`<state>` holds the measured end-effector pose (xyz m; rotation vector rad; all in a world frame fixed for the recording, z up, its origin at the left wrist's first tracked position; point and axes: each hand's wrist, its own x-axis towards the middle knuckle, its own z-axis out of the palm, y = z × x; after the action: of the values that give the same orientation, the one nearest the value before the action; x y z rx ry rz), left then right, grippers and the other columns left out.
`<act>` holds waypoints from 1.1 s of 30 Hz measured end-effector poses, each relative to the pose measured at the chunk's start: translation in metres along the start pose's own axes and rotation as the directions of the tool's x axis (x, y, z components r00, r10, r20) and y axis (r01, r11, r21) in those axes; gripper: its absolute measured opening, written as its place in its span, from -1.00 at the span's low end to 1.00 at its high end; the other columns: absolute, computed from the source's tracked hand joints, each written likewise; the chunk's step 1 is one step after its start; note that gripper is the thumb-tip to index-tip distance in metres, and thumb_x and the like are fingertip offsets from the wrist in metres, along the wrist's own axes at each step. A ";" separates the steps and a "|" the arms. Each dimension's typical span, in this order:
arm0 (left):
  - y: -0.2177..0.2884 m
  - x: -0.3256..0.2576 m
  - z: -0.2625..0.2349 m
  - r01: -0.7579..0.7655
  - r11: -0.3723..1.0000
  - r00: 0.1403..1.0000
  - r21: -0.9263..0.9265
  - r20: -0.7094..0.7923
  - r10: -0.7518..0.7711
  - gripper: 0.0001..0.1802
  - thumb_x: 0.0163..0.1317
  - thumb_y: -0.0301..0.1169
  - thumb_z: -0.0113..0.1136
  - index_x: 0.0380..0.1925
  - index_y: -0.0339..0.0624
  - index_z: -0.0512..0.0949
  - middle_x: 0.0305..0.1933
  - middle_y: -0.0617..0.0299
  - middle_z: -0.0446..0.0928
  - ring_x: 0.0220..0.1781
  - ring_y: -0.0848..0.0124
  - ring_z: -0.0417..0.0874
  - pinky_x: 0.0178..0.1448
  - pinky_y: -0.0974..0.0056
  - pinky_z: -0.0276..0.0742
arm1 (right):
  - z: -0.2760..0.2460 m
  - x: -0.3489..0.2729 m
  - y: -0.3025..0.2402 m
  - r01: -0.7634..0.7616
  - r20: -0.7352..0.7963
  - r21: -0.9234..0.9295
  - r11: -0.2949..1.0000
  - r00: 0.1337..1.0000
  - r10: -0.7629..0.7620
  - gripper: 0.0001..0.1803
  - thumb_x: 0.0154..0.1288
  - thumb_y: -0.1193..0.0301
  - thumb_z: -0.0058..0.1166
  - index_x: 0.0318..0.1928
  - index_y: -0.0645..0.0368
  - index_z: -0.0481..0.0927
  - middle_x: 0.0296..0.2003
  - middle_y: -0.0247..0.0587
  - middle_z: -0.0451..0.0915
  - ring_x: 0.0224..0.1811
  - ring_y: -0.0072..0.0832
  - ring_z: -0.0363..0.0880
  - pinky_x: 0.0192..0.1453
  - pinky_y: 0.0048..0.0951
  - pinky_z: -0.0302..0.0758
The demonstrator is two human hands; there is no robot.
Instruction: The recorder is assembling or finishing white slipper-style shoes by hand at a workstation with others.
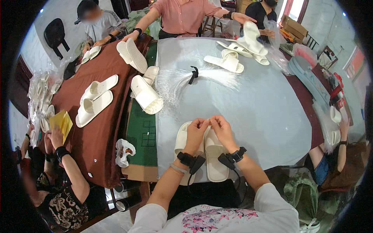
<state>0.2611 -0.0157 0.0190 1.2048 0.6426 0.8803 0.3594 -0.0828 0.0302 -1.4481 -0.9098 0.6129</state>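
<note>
My left hand [197, 131] and my right hand [221, 131] meet fingertip to fingertip above a pair of white slippers. Both are closed in a pinch; whatever lies between the fingers is too small to make out. The left slipper [182, 136] is partly covered by my left hand and wrist. Beside it the right slipper [217, 165] lies with its sole end toward me. Beyond my hands, a bundle of thin clear plastic strands [217, 76] is bound in the middle by a black tie [193, 74] and fans out on the grey table cover [264, 116].
More white slippers lie at the far right [233, 62] and on the left along a green strip [145, 97]. Another pair [95, 101] rests on the brown cloth [97, 143]. A small white bag [125, 151] sits left of me. Several people work around the table; one handles yellow paper [62, 124].
</note>
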 end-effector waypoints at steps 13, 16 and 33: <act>0.003 0.012 -0.006 -0.008 0.998 1.000 0.068 0.018 0.007 -0.79 0.14 -0.35 0.13 -0.42 -0.32 0.53 -0.54 0.41 0.42 -0.51 0.65 0.28 -0.44 0.50 0.23 | 0.004 0.008 -0.008 -0.046 -0.029 -0.142 0.989 0.999 0.042 -0.81 0.27 0.36 -0.06 -0.22 0.24 0.43 -0.41 -0.29 0.53 -0.39 -0.60 0.44 -0.28 -0.57 0.39; 0.004 0.010 -0.001 0.030 0.997 0.999 0.070 0.022 -0.031 -0.83 0.16 -0.37 0.11 -0.42 -0.28 0.50 -0.45 0.38 0.45 -0.40 0.64 0.35 -0.32 0.51 0.29 | -0.002 0.006 0.002 -0.077 -0.098 0.040 0.996 0.992 0.081 -0.81 0.28 0.36 -0.07 -0.22 0.24 0.43 -0.39 -0.34 0.49 -0.37 -0.63 0.43 -0.30 -0.59 0.38; 0.008 0.006 0.003 0.039 0.999 0.999 0.034 0.036 -0.041 -0.80 0.17 -0.33 0.09 -0.42 -0.27 0.50 -0.52 0.45 0.37 -0.46 0.68 0.27 -0.38 0.52 0.22 | 0.000 0.000 -0.009 -0.059 -0.097 0.148 0.987 0.993 0.074 -0.83 0.29 0.39 -0.08 -0.23 0.26 0.41 -0.42 -0.37 0.46 -0.40 -0.68 0.36 -0.31 -0.64 0.34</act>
<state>0.2644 -0.0114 0.0272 1.2317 0.6518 0.8148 0.3583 -0.0830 0.0387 -1.3703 -0.7247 0.6351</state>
